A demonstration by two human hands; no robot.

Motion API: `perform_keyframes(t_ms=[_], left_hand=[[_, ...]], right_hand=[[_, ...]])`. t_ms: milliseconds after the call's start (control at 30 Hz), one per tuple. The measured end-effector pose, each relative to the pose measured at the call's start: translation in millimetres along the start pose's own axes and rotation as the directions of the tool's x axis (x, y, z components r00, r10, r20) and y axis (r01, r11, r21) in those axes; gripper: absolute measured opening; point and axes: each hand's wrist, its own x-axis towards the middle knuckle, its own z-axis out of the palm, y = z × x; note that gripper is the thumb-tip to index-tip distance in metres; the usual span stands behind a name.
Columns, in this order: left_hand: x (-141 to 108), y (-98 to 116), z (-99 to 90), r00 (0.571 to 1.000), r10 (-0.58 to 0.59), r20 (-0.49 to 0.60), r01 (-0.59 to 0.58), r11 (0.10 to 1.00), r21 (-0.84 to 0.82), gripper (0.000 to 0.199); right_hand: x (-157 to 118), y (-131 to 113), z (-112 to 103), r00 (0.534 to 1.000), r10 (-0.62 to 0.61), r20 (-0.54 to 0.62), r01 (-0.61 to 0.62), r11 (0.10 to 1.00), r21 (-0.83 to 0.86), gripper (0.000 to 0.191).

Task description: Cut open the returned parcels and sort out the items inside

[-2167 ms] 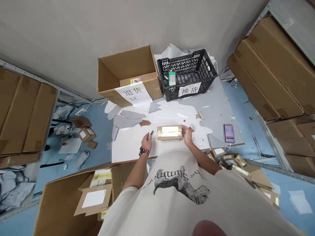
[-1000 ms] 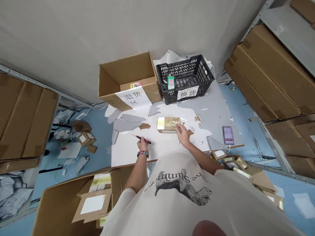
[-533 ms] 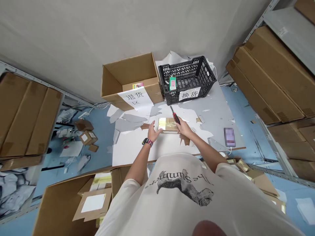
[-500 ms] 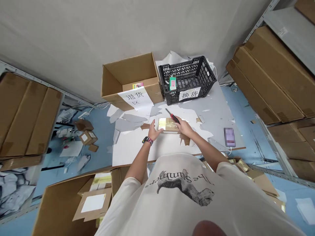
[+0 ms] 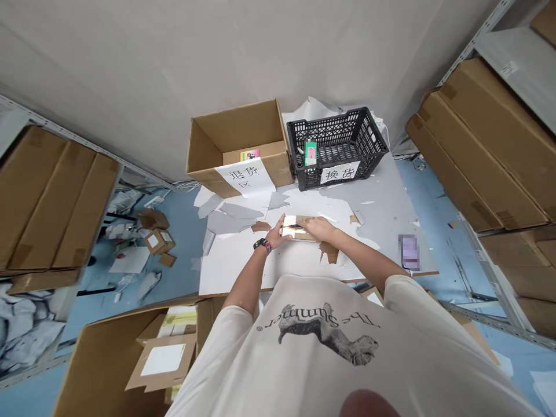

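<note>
A small taped cardboard box (image 5: pixel 299 235) with a pale label at its left end lies on the worktable (image 5: pixel 243 263). My left hand (image 5: pixel 275 235) grips the box's left end, thumb on the near side and fingers on the far side. Over the right half is my right hand (image 5: pixel 320 228), closed round a utility knife (image 5: pixel 296 226). The knife points left across the box top, against or just above it. Most of its handle is hidden by my fingers, and its blade is hard to make out. Torn brown cardboard (image 5: pixel 329 252) lies beside the box.
Behind stand an open cardboard carton (image 5: pixel 282 165) and a black plastic crate (image 5: pixel 371 153) with a green-and-pink packet (image 5: pixel 310 153). A phone (image 5: pixel 409 252) lies at the right edge. A large carton (image 5: pixel 91 365) stands below left; shelves with boxes (image 5: pixel 490 133) flank the table.
My right hand has brought the knife down from above the box onto or close to its top, turning it flatter. My left hand still holds the left end. The view has shifted slightly.
</note>
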Motion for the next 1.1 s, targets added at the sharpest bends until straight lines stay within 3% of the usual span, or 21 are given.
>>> perform_keyframes(t_ms=[200,400,533,667,933,1100], left_hand=[[10.0,7.3,-10.2,0.998,-0.038,0.043,0.036,0.998,0.046,0.139],[13.1,11.3,-19.3,0.988,-0.151,0.045,0.137,0.963,0.231,0.135],[10.0,11.9,-20.8,0.987,-0.151,0.048,0.137,0.966,0.220,0.134],[8.2,9.0,-18.0,0.990,-0.123,0.065,0.109,0.977,0.181,0.135],[9.6,2.5,-11.3,0.993,-0.110,0.043,0.102,0.982,0.156,0.139],[8.9,2.2,-11.1,0.990,-0.125,0.065,0.117,0.987,0.114,0.141]], right_hand=[[-6.6,-1.4,3.5,0.999,0.043,-0.012,-0.044,0.998,-0.048,0.058],[-35.4,21.9,-9.6,0.994,0.106,0.037,-0.105,0.994,-0.035,0.053],[-55.5,34.4,-12.6,0.990,0.110,0.083,-0.103,0.991,-0.082,0.052],[-64.3,30.4,-15.8,0.989,0.133,0.069,-0.128,0.989,-0.072,0.047],[-64.8,2.6,-55.9,0.986,0.151,0.074,-0.149,0.988,-0.038,0.036],[-71.6,9.8,-77.2,0.979,0.191,0.072,-0.189,0.981,-0.033,0.039]])
